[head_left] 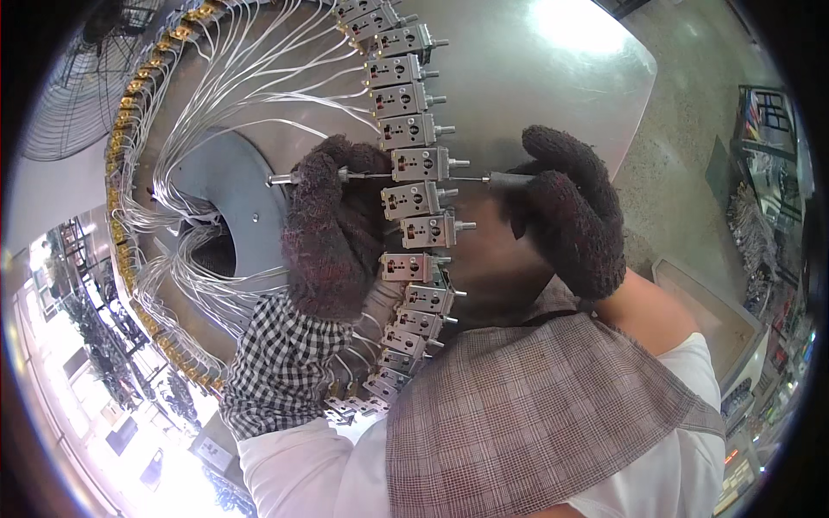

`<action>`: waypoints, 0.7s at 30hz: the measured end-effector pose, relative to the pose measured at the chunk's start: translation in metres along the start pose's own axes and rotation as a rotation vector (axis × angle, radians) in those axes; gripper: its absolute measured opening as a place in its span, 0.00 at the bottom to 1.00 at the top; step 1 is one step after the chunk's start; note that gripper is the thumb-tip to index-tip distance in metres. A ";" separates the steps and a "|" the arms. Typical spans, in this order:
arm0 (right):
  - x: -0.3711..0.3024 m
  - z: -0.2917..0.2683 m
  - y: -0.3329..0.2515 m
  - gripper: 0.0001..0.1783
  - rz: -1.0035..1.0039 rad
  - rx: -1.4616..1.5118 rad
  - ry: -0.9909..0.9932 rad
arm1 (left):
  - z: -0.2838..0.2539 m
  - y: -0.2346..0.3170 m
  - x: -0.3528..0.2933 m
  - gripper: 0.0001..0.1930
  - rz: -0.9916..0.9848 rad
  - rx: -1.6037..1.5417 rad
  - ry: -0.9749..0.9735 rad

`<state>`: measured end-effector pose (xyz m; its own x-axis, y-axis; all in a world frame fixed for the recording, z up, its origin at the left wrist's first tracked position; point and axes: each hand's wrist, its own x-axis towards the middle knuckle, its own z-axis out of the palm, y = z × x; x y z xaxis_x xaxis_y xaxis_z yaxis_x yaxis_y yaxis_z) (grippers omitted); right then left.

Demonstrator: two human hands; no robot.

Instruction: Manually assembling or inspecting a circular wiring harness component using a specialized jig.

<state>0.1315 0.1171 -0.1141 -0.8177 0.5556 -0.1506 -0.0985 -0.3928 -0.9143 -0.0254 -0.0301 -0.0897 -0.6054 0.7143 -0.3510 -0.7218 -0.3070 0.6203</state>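
The left hand (326, 240) and right hand (577, 214) wear fuzzy dark knitted gloves (587, 246) flecked with dull red, with a black-and-white checked left oversleeve (289, 363), a white shirt (298, 470) and a brown-grey plaid apron (535, 406).

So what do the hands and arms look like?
Left hand and right hand: dark, fuzzy knit gloves flecked dull red. Left side: black-and-white checked cloth oversleeve, then white fabric sleeve. Right forearm partly bare, then white right sleeve.

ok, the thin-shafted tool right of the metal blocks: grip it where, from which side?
By its grey handle, likely from the right, as the gloved right hand holds it. The handle is visibly thicker; the thin shaft points left to a metal block, so that end offers little to grip.
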 end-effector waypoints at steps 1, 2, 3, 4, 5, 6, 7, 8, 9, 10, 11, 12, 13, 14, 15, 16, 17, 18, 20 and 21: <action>0.003 -0.001 0.000 0.20 0.009 -0.012 0.019 | -0.001 -0.001 0.003 0.15 -0.007 0.029 0.052; 0.006 -0.002 0.002 0.19 0.019 -0.024 0.036 | -0.003 0.001 0.006 0.15 -0.009 0.028 0.053; 0.007 -0.004 0.005 0.19 0.021 -0.025 0.037 | -0.005 0.005 0.008 0.14 0.001 0.048 -0.032; 0.008 -0.006 0.008 0.20 0.024 -0.038 0.018 | -0.009 0.007 0.009 0.14 0.012 0.068 -0.117; 0.010 -0.007 0.012 0.20 0.026 -0.051 -0.003 | -0.014 0.008 0.009 0.14 0.011 0.067 -0.115; 0.011 -0.007 0.014 0.20 0.029 -0.053 -0.001 | -0.019 0.008 0.009 0.14 0.089 0.124 -0.052; 0.012 -0.005 0.016 0.19 0.036 -0.056 -0.013 | -0.024 0.008 0.007 0.14 0.167 0.180 0.011; 0.014 -0.003 0.019 0.19 0.043 -0.058 -0.024 | -0.029 0.008 0.005 0.14 0.165 0.178 0.012; 0.015 -0.002 0.020 0.19 0.044 -0.058 -0.025 | -0.032 0.009 0.002 0.13 0.153 0.159 0.065; 0.017 0.000 0.022 0.19 0.054 -0.044 -0.028 | -0.035 0.010 -0.001 0.13 0.141 0.141 0.119; 0.018 0.003 0.024 0.19 0.063 -0.030 -0.029 | -0.037 0.012 -0.003 0.13 0.141 0.140 0.120; 0.020 0.006 0.026 0.19 0.065 -0.031 -0.029 | -0.039 0.015 -0.003 0.13 0.112 0.133 0.103; 0.022 0.009 0.027 0.19 0.083 -0.027 -0.015 | -0.041 0.016 -0.002 0.13 0.083 0.125 0.085; 0.024 0.011 0.028 0.18 0.100 -0.023 0.000 | -0.044 0.017 -0.002 0.13 0.082 0.123 0.085; 0.025 0.013 0.030 0.18 0.101 -0.022 -0.004 | -0.046 0.018 -0.003 0.13 0.092 0.141 0.075; 0.026 0.015 0.032 0.18 0.085 -0.020 -0.017 | -0.048 0.020 -0.004 0.14 0.102 0.160 0.066; 0.027 0.016 0.033 0.18 0.069 -0.019 -0.029 | -0.049 0.020 -0.006 0.14 0.105 0.160 0.068; 0.029 0.015 0.036 0.18 0.070 -0.022 -0.022 | -0.051 0.018 -0.004 0.14 0.097 0.178 0.091; 0.032 0.012 0.040 0.18 0.070 -0.029 -0.018 | -0.059 0.015 0.003 0.14 0.081 0.194 0.108; 0.033 0.015 0.040 0.18 0.072 -0.025 -0.028 | -0.064 0.016 0.001 0.14 0.084 0.177 0.025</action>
<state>0.0919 0.1089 -0.1496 -0.8378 0.5057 -0.2060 -0.0250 -0.4124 -0.9106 -0.0586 -0.0747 -0.1248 -0.6706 0.6743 -0.3090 -0.5997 -0.2477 0.7610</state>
